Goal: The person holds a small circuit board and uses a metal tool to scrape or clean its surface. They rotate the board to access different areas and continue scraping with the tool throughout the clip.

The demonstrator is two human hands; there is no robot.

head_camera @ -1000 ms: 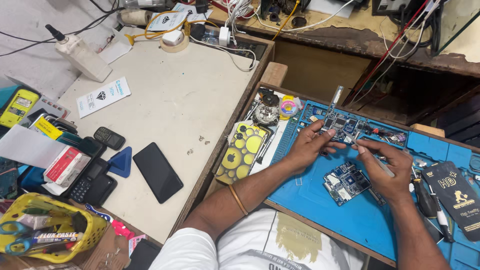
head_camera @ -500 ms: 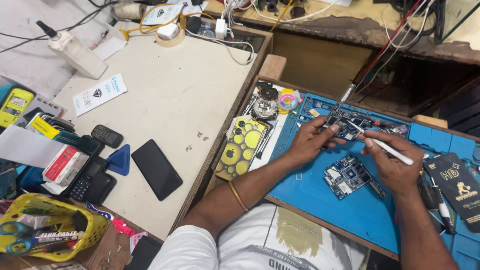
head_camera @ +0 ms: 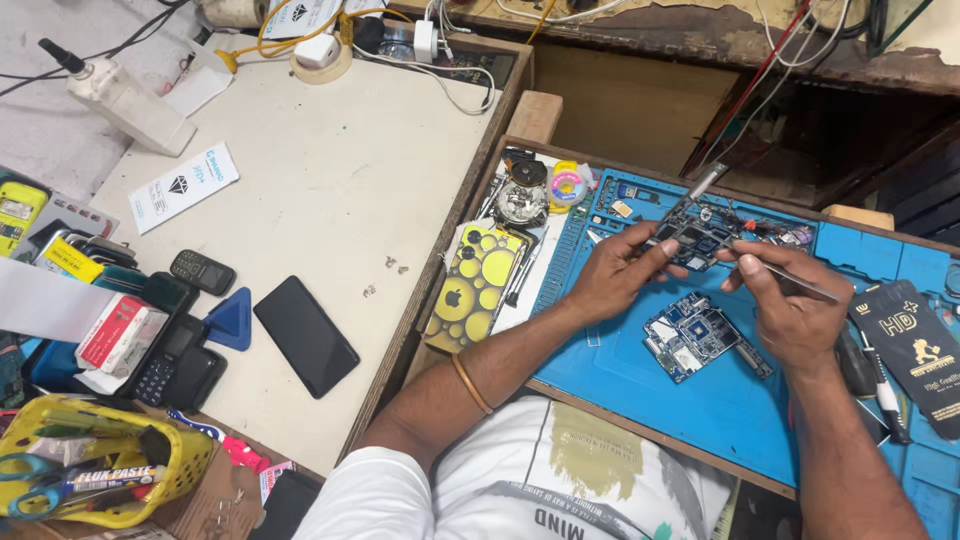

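Left hand [head_camera: 615, 278] clenched on a metal tool [head_camera: 690, 200], pinning the circuit board [head_camera: 705, 232] at the blue mat's [head_camera: 640, 390] top edge. Right hand [head_camera: 790, 310] pinches tweezers [head_camera: 795, 283], tips at the board. Step looks like part picking; next needs a steady, fine tip. Tweezers' long axis near level, pointing left. Spare board [head_camera: 690, 335] just below.
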